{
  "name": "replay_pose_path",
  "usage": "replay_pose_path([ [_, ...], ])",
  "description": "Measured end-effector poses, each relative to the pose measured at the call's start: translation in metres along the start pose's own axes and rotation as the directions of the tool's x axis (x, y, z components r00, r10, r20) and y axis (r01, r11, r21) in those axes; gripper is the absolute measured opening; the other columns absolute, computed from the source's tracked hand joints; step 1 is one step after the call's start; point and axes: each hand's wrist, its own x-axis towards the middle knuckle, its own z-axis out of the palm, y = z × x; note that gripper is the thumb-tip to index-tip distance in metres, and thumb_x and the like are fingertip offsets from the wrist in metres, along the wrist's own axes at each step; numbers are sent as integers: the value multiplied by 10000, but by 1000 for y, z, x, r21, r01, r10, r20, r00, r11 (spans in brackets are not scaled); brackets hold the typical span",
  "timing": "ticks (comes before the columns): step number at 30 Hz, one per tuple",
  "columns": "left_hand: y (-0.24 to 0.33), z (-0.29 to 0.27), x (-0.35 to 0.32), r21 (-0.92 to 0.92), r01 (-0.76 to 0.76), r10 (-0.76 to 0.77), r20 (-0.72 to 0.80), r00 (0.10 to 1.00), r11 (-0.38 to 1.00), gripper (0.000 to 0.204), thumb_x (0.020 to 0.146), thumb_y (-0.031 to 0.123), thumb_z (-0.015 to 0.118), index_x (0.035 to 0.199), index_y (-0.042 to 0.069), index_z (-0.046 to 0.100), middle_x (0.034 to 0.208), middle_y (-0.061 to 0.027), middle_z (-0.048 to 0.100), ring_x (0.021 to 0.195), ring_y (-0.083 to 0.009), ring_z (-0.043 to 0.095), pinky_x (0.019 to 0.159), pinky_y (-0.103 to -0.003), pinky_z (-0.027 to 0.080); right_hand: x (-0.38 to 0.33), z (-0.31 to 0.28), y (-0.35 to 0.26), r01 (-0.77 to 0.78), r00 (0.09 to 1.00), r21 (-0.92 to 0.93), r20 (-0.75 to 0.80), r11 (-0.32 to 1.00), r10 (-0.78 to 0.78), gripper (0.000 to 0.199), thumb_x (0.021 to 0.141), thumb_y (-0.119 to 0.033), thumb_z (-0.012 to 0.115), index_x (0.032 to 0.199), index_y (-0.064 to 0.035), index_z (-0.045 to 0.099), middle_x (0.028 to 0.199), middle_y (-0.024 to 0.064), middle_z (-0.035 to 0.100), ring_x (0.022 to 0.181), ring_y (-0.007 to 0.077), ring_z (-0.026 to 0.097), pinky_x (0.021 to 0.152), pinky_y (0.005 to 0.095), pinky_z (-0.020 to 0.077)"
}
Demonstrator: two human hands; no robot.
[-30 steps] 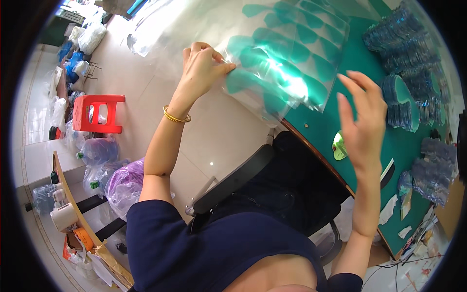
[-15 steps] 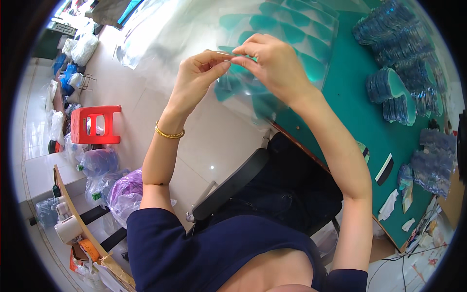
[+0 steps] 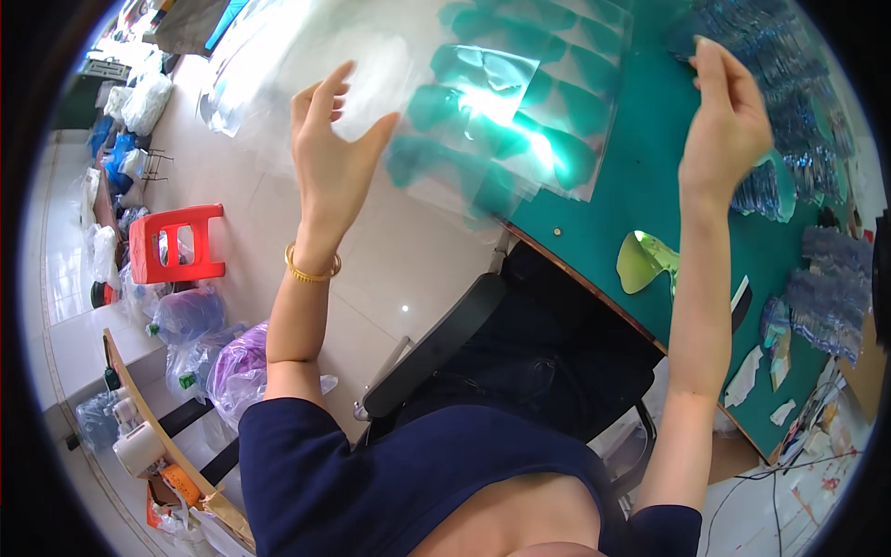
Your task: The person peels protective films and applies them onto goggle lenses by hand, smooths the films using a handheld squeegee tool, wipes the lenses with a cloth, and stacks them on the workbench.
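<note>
My left hand (image 3: pixel 334 158) is raised with thumb and fingers spread apart, holding nothing. It is just left of the clear plastic sheets (image 3: pixel 594 88), which have visor-like shapes in them and overhang the green table (image 3: pixel 594 232). On the far right side, my right hand (image 3: pixel 729 130) is reached out by the stacks of bluish lens-shaped plastic pieces (image 3: pixel 798 84). Its fingertips are pinched together at the edge of a dark bluish blur, and what they grip cannot be made out. A shiny yellow-green lens-shaped piece (image 3: pixel 642 265) rests on the table, left of my right forearm.
A black chair armrest (image 3: pixel 436 348) is beside my lap. A red stool (image 3: pixel 176 243) stands on the floor at left, near plastic bags (image 3: pixel 237 371). White scraps (image 3: pixel 742 376) and a dark-and-white flat tool (image 3: pixel 741 302) lie on the table at right.
My hands were together over the sheets and have parted. The left moved left and opened; the right swung right to the stacks. The yellow-green piece, mostly hidden before, now shows.
</note>
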Motion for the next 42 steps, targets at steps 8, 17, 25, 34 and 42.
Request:
replay_pose_path([
  [8, 122, 15, -39, -546, 752, 74, 789, 609, -369, 185, 961, 118, 640, 1081, -4, 571, 886, -48, 613, 749, -123, 589, 702, -244, 492, -87, -85, -64, 792, 531, -139, 637, 594, -559, 401, 708, -86, 830, 1082, -164, 707, 1027, -21, 596, 874, 163, 558, 733, 326, 442],
  [17, 144, 46, -77, -517, 851, 444, 744, 499, -88, 160, 865, -38, 723, 969, -22, 603, 945, -80, 605, 832, -123, 584, 710, -265, 496, -154, -197, -44, -694, 719, 169, 121, 700, 684, 933, 639, -719, 785, 1182, -31, 464, 821, 19, 479, 641, 91, 417, 572, 229, 340],
  [25, 162, 65, -77, -582, 795, 393, 780, 486, 172, 134, 887, -44, 695, 995, -59, 618, 979, -99, 598, 861, -133, 602, 776, -254, 526, -147, -223, -40, -640, 768, 113, 118, 760, 629, 168, 1004, -141, 573, 883, -40, 516, 694, -12, 469, 539, 37, 344, 473, 191, 254],
  [34, 179, 82, -82, -515, 594, -28, 740, 672, 618, 147, 884, -61, 688, 1027, -59, 656, 878, -56, 650, 674, -67, 605, 599, -181, 487, -123, -210, -10, -675, 715, -265, -6, 688, 699, 125, 935, -78, 665, 850, 9, 637, 609, -2, 548, 478, 20, 427, 445, 170, 293],
  [42, 179, 90, -79, -553, 503, 21, 687, 727, 664, 145, 871, -98, 670, 998, -48, 623, 880, -65, 623, 725, -82, 609, 600, -182, 478, -125, -217, -9, -714, 685, -199, 5, 672, 729, 149, 899, -108, 736, 835, 7, 666, 642, -24, 582, 519, 15, 481, 469, 162, 323],
])
